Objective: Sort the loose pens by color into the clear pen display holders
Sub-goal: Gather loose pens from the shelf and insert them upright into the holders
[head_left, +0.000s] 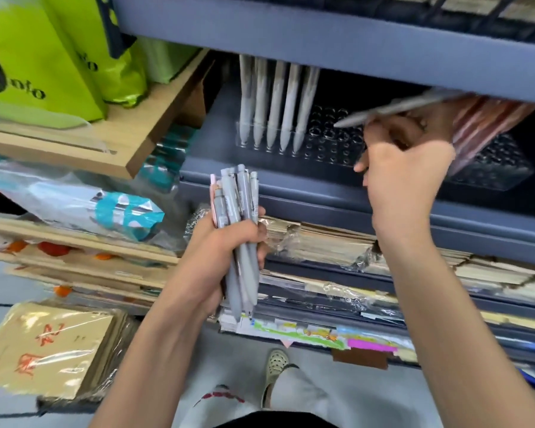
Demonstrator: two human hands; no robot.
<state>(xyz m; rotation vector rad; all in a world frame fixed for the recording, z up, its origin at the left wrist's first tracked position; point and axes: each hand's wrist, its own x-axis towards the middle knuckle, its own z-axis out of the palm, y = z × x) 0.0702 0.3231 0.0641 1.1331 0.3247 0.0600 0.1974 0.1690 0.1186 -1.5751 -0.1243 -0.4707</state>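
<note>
Right hand: my right hand (405, 168) pinches one grey pen (393, 111) in its fingertips. It is above the right end of the clear holder (331, 145), and the pen lies almost level with its tip pointing left over the bare holes. The pen is motion-blurred.
Left hand: my left hand (226, 251) is fisted round a bundle of loose pens (238, 211), below and in front of the clear holder. They are mostly grey, with a pink one at the bundle's left edge.
Step in hand: I judge this to be seating a grey pen with its own colour.
Next move: I would turn the tip downward and set it into a free hole just right of the standing grey pens (275, 106). The shelf above the clear holder hangs low, so I expect a slanted entry.
Clear holder: it sits on the blue-grey shelf (291, 186). Five grey pens stand tip-down along its left side, and the holes to their right are bare.
Second holder (501, 174): it is right of the clear holder and carries leaning pink pens (491, 125), partly hidden by my right hand.
</note>
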